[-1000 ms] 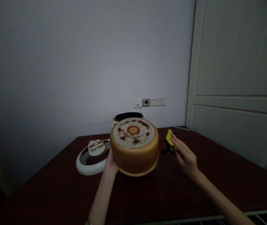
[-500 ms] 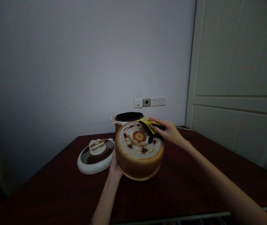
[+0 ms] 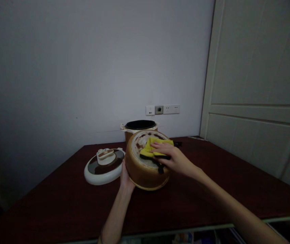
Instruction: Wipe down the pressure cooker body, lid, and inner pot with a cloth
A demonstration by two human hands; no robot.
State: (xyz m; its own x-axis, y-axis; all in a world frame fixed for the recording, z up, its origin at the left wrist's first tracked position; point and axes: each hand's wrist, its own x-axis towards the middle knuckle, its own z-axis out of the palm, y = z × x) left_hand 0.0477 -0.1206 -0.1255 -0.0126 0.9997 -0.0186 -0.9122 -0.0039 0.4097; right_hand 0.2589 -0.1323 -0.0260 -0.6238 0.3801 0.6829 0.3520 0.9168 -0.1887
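A golden-brown inner pot (image 3: 145, 176) is tilted so that its stained, whitish base faces me. My left hand (image 3: 127, 178) grips it at its lower left side, with the fingers hidden behind the pot. Across the base lies a yellow cloth (image 3: 157, 144) with black edging and dark strands. My right hand (image 3: 171, 156) is closed on this cloth and presses it against the base, covering much of the stained surface. Just behind the pot stands the pressure cooker body (image 3: 140, 125), its dark round opening facing up.
To the left, a white and brown cooker lid (image 3: 105, 167) rests on the dark red table (image 3: 206, 189). Wall sockets (image 3: 162, 109) are behind the cooker body. A pale panelled door (image 3: 256, 91) rises on the right. Items show below the table's front edge.
My right hand has moved the yellow cloth left and down over the middle of the pot's base. The pot has turned slightly, still held by my left hand.
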